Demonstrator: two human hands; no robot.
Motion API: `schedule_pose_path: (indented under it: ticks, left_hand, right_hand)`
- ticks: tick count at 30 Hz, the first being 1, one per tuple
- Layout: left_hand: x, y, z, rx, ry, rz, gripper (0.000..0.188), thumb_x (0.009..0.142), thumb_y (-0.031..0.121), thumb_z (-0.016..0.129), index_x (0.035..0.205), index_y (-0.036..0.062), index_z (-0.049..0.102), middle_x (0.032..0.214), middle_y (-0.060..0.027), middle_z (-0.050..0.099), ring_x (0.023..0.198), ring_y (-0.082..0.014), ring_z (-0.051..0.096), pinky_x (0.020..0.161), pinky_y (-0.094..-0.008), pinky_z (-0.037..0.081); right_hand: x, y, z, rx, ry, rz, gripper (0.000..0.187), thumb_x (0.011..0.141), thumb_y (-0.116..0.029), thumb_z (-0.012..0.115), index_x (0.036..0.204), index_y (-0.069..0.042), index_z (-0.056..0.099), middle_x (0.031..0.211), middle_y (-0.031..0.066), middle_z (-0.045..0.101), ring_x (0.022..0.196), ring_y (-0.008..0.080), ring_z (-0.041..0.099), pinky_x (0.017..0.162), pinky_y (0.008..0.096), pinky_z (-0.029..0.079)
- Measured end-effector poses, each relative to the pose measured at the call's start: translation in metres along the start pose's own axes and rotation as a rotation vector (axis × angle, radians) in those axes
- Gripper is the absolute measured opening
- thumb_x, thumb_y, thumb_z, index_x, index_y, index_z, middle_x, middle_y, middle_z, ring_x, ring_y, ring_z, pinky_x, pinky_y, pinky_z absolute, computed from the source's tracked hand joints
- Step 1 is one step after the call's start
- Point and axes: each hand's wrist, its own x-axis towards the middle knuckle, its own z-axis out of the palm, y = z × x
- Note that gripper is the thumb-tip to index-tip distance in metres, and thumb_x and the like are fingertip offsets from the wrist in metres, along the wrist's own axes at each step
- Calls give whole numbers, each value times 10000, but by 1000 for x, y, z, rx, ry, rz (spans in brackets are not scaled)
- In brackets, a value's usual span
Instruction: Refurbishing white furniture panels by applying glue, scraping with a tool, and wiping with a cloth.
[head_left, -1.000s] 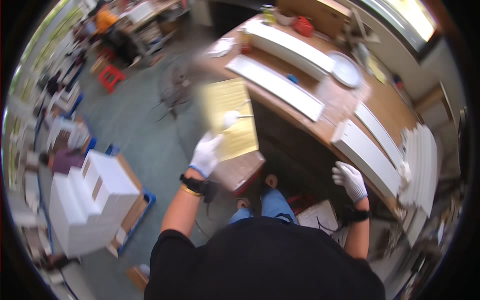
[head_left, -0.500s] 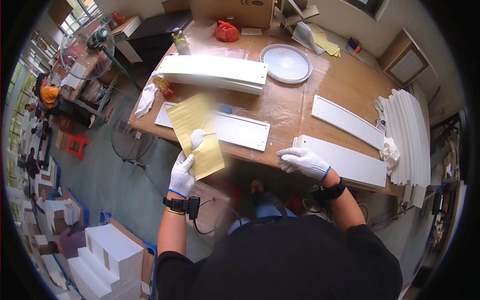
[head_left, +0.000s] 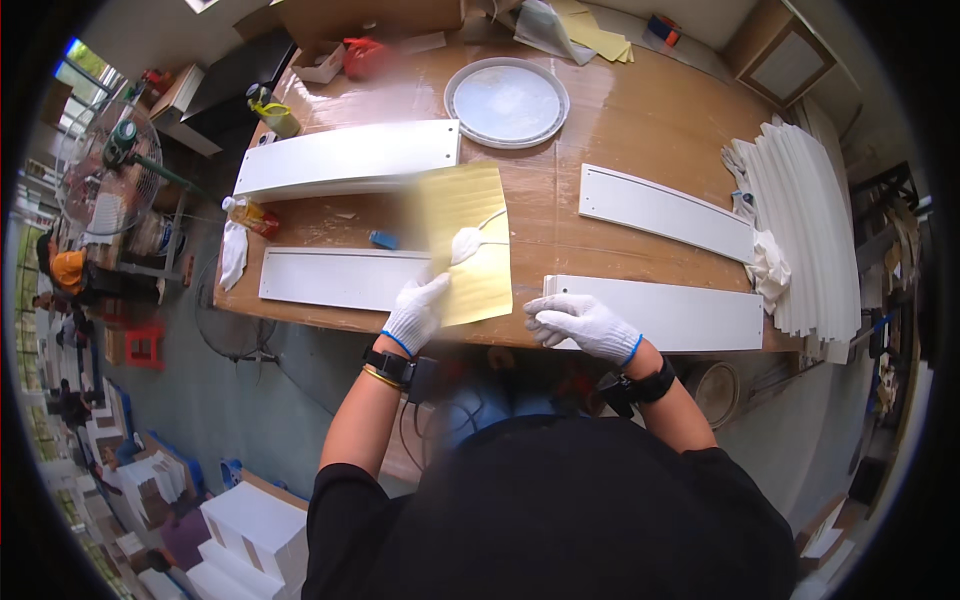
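Note:
A yellow paper sheet (head_left: 478, 285) is gripped at its lower left edge by my gloved left hand (head_left: 415, 313). A dollop of white paste (head_left: 466, 245) lies on its face, with thin trails running to the right. My gloved right hand (head_left: 585, 325) is closed, fingertips pressed together, at the left end of a white board (head_left: 665, 312) on the near right of the table; anything pinched in it is too small to make out. Another white board (head_left: 335, 277) lies to the left, partly behind the sheet and my left hand. A blue block (head_left: 383, 240) sits just beyond that board.
Stacked white boards (head_left: 345, 157) lie farther back on the brown table (head_left: 540, 220). Near them are a round tray (head_left: 453, 105) and an orange-red bottle (head_left: 252, 217). A grooved white board (head_left: 665, 212) and many white strips (head_left: 795, 230) are at right. A fan (head_left: 120, 145) stands left.
My left hand has carried the yellow sheet rightward, closer to my right hand. The view has shifted too. My right hand stays closed by the near right board.

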Motion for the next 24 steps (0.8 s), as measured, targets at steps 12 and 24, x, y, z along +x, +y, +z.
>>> schedule_pose_path:
  ticks: [12, 24]
  left_hand:
    - [85, 4, 48, 103, -28, -79, 389, 955, 9, 450, 1341, 11, 407, 1309, -124, 520, 1182, -220, 534, 1029, -364, 436]
    - [134, 79, 9, 82, 23, 50, 397, 938, -12, 473, 1331, 16, 423, 1268, -100, 530, 1153, -207, 530, 1020, -332, 422]
  right_hand:
    - [25, 5, -39, 381, 419, -62, 555, 926, -250, 581, 1368, 30, 397, 1182, 165, 578, 934, 229, 622, 766, 324, 547]
    - [220, -31, -98, -756, 646, 200, 629, 810, -126, 463, 1428, -111, 346, 1528, 164, 227, 1296, 387, 408, 1057, 442, 361]
